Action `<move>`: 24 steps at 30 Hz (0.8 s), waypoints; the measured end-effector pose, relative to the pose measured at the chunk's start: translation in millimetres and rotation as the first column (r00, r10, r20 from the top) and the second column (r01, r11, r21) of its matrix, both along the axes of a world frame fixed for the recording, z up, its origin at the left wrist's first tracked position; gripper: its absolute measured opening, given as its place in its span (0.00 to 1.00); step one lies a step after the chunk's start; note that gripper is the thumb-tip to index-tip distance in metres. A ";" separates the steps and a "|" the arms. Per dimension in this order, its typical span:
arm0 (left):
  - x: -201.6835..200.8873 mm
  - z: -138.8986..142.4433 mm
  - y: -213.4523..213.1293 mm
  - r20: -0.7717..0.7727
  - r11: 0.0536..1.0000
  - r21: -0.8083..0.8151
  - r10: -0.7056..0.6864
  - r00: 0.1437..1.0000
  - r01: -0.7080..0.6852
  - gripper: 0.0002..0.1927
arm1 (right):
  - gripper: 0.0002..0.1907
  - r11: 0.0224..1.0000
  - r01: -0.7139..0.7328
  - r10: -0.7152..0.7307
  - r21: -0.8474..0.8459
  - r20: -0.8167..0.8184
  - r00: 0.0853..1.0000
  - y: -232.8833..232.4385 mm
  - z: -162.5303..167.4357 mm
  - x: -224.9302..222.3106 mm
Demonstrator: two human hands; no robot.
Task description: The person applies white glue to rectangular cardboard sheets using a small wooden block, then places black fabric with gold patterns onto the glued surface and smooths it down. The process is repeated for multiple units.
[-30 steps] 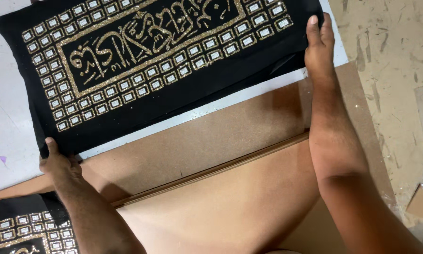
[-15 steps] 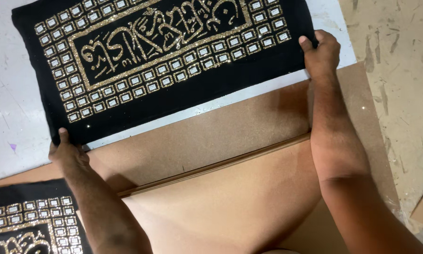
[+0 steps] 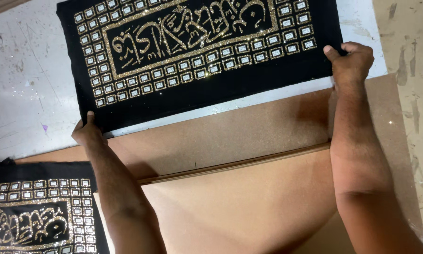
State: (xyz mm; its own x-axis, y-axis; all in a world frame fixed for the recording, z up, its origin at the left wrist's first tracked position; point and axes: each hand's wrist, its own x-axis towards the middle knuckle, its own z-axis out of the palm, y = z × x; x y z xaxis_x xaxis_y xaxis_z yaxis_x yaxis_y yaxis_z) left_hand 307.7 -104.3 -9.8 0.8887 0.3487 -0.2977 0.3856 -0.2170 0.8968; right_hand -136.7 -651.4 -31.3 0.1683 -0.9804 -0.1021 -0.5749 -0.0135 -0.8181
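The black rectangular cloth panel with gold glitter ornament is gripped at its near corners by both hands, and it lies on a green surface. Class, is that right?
Not quite. The head view shows the black rectangular cloth panel lying on a white scuffed surface, not green. The left hand and right hand do grip its near corners.

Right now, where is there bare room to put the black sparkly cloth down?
Bare brown board lies between the left hand and right hand, below the black cloth. The white table at its left is bare too. The second cloth crowds the bottom-left corner.
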 end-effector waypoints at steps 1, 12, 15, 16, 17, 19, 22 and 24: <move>0.0 1.0 -3.0 0.001 1.000 0.022 0.001 1.000 -0.001 0.12 | 0.20 0.997 0.033 -0.032 0.069 -0.005 0.999 -0.1 -1.2 0.2; -14.1 8.9 -15.8 0.147 0.953 0.290 -0.131 0.980 0.084 0.28 | 0.15 0.949 -0.082 0.046 0.304 0.123 0.991 -18.9 15.9 8.3; -69.0 8.0 7.2 0.366 0.750 0.649 -0.456 0.811 0.129 0.31 | 0.20 0.965 -0.149 0.116 0.216 0.157 0.981 -11.2 38.7 -24.3; -95.9 6.5 16.4 0.393 0.659 0.740 -0.588 0.707 0.137 0.31 | 0.21 0.977 -0.207 0.210 -0.061 0.058 0.976 1.3 44.3 -44.7; -123.1 5.8 27.0 0.341 0.663 0.726 -0.578 0.741 0.183 0.30 | 0.22 0.902 -0.276 0.271 -0.333 -0.063 0.960 12.6 51.5 -64.7; -184.5 15.9 77.4 0.251 0.517 0.844 -0.615 0.747 0.142 0.29 | 0.17 0.687 -0.430 0.205 -0.586 -0.411 0.888 64.0 59.6 -130.9; -256.3 20.2 145.3 0.085 0.229 0.972 -0.552 0.830 0.053 0.30 | 0.19 0.797 -0.341 0.153 -0.498 -0.380 0.912 158.2 64.0 -233.4; -297.8 22.8 203.6 -0.043 0.341 0.912 -0.472 0.881 0.228 0.30 | 0.20 0.924 -0.224 0.091 -0.311 -0.389 0.917 222.0 68.1 -301.1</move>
State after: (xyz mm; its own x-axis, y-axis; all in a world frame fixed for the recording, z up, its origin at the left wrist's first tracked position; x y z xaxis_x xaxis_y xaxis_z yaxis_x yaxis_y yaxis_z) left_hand 9.9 99.3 13.0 0.9857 -0.0581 0.1581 -0.0823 -0.9850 0.1514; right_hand -437.7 -429.4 36.8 0.3397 -0.9283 0.1511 -0.7947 -0.3692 -0.4818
